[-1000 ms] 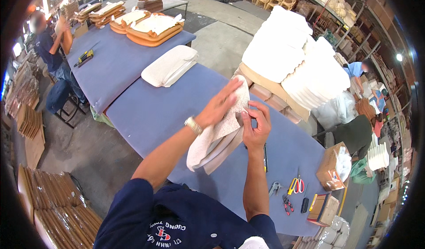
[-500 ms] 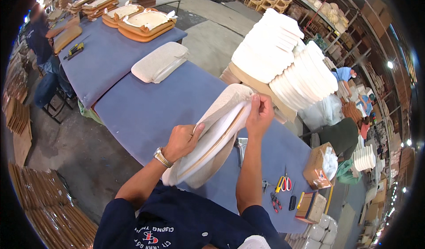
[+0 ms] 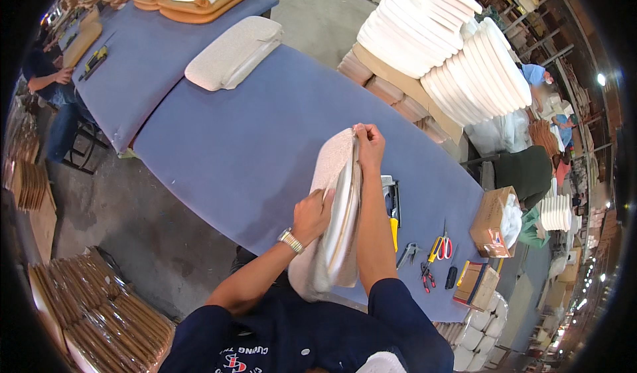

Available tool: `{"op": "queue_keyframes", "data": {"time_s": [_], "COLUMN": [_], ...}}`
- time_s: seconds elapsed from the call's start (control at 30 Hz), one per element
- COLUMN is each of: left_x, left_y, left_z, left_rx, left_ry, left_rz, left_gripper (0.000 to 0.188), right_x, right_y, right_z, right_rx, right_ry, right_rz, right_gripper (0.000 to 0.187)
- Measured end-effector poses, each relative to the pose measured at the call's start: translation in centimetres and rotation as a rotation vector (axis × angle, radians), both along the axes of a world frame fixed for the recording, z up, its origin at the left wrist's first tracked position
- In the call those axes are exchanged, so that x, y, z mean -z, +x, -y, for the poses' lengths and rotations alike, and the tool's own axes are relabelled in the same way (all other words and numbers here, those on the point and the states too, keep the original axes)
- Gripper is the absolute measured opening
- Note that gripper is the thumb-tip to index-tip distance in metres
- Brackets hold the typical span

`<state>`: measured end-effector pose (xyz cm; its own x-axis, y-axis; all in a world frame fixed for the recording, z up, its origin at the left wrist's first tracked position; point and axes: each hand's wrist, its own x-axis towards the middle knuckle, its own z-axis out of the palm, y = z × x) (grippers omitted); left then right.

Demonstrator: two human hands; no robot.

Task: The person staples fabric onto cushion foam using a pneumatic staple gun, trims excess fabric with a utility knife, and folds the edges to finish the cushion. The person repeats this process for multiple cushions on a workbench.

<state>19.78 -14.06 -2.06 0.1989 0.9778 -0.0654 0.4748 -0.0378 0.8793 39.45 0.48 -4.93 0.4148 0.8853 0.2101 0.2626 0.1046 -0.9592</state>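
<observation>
A seat cushion (image 3: 330,167) with a beige fabric cover is tilted up on its edge near my body. White padding and a thin tan board edge show through the cover's open side. My left hand (image 3: 312,217) is closed on the cover's edge at mid-length, with a watch on that wrist. At the far end, the fingers of my right hand (image 3: 370,146) pinch the cover's corner. A second beige cushion (image 3: 233,53) lies flat on the blue table (image 3: 252,134), farther away.
Right of my right forearm lie a silver-and-black tool (image 3: 391,197), pliers (image 3: 426,277) and scissors (image 3: 446,248). Small box (image 3: 476,285) and carton (image 3: 496,224) line the right end. White pad stacks (image 3: 474,74) stand beyond the table. Another person (image 3: 46,74) works far left.
The cushion has turned more upright and come closer to my body. Both hands keep their hold on its cover. My view has shifted, bringing more of the tools into sight.
</observation>
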Motion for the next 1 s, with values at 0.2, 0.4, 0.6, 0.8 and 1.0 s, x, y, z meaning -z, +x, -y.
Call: {"op": "queue_keyframes", "data": {"time_s": [0.2,0.4,0.6,0.8,1.0], "left_x": [4.5,6.4,8.0,6.7,2.7], "left_y": [0.0,1.5,2.2,0.9,0.0], "left_z": [-8.0,-20.9,-23.4,-25.7,-25.2], "left_rx": [-0.158,0.135,0.113,0.351,0.156], "left_ry": [0.102,-0.386,0.195,-0.197,-0.514], "left_rz": [0.432,0.836,0.342,0.145,0.335], "left_gripper": [0.055,0.056,0.045,0.034,0.039], "right_x": [-0.3,0.0,-0.8,-0.5,0.5], "right_y": [-3.1,-6.9,-7.4,-8.2,-9.5], "right_z": [0.4,-1.7,-3.4,-3.2,-1.4], "right_rx": [-0.006,-0.046,-0.009,-0.051,-0.138], "right_ry": [0.030,0.063,-0.019,-0.055,0.070], "right_rz": [-0.052,-0.045,0.071,-0.258,-0.437], "right_gripper": [0.015,0.018,0.020,0.020,0.018]}}
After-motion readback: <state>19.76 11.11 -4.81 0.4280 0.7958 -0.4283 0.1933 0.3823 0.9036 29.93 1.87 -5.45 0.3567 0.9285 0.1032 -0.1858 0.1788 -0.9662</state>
